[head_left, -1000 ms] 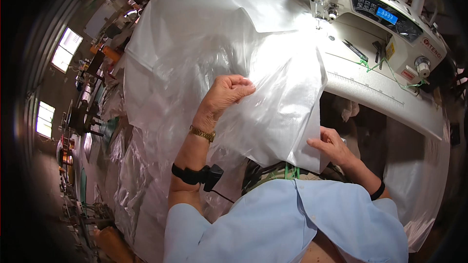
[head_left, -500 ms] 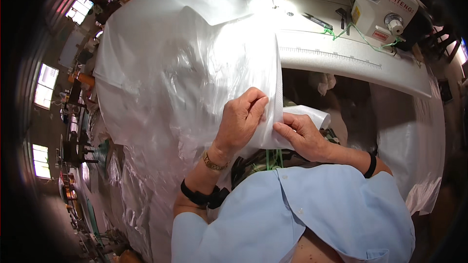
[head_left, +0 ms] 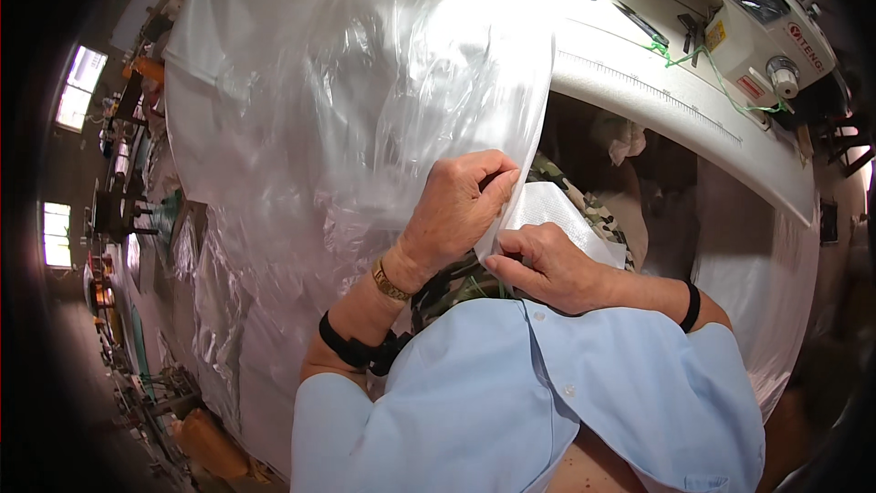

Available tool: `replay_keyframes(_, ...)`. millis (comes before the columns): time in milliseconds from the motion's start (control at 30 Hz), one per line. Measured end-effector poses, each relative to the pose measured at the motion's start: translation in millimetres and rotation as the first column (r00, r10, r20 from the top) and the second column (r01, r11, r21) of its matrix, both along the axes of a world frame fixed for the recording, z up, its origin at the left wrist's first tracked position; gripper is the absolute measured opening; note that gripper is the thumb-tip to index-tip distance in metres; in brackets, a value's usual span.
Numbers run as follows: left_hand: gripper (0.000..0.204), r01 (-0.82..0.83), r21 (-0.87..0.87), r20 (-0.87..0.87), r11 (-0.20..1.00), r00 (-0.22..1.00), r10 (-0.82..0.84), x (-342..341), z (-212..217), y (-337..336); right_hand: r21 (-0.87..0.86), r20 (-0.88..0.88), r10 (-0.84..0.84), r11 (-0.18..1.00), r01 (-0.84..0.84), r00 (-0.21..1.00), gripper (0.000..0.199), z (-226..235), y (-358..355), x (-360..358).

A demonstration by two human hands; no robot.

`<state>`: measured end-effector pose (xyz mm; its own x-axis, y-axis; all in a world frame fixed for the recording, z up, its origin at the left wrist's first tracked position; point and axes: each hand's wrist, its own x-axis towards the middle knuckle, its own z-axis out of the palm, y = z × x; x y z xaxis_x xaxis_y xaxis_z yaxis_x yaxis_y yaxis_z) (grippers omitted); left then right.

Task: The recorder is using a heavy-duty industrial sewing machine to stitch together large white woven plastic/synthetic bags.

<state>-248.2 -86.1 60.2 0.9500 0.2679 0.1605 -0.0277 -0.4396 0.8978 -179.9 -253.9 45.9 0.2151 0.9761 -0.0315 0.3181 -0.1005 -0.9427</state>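
Observation:
A large, translucent white plastic sheet (head_left: 274,110) spreads across the table and hangs toward my lap. My left hand (head_left: 456,210) pinches its right-hand edge between thumb and fingers. Just below and to the right, my right hand (head_left: 557,269) is closed on the same edge near its lower corner, thumb against bent fingers. A white woven-textured flap (head_left: 552,208) shows beside the right hand, over camouflage cloth (head_left: 575,187). Whether that flap belongs to the sheet I cannot tell. Fingertips of both hands are partly hidden by the folded material.
At the upper right stands a white sewing machine (head_left: 712,9) with a lit display. On its bed lie a black slim tool (head_left: 641,24) and green thread (head_left: 730,89). A ruler scale (head_left: 648,96) runs along the bed's front. More sheeting (head_left: 757,283) hangs at right.
The view has turned, so the machine appears farther right. Both hands still grip the edge; the right has moved lower and left, and the sheet's lower edge is now slanted between them.

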Motion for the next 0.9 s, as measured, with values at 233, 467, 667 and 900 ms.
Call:
replay_keyframes(233,0.016,-0.042,0.047,-0.075,0.998,0.996,0.046,-7,-2,1,0.193,0.392,0.086,0.966,-0.173,0.916,0.013,-5,14,-4)
replay_keyframes(467,0.007,-0.209,0.329,0.054,0.921,0.978,0.203,-20,36,41,0.301,-0.282,-0.582,0.701,0.646,0.763,0.027,-16,50,60)
replay_keyframes(667,0.003,0.037,0.656,0.139,0.754,0.976,-0.169,3,100,45,0.335,0.295,-0.109,0.942,0.004,0.949,0.029,-10,148,45)
replay_keyframes(900,0.009,0.189,0.832,0.004,0.522,0.938,-0.346,-1,55,28,0.317,0.487,0.117,0.9,-0.3,0.866,0.027,-29,160,27)
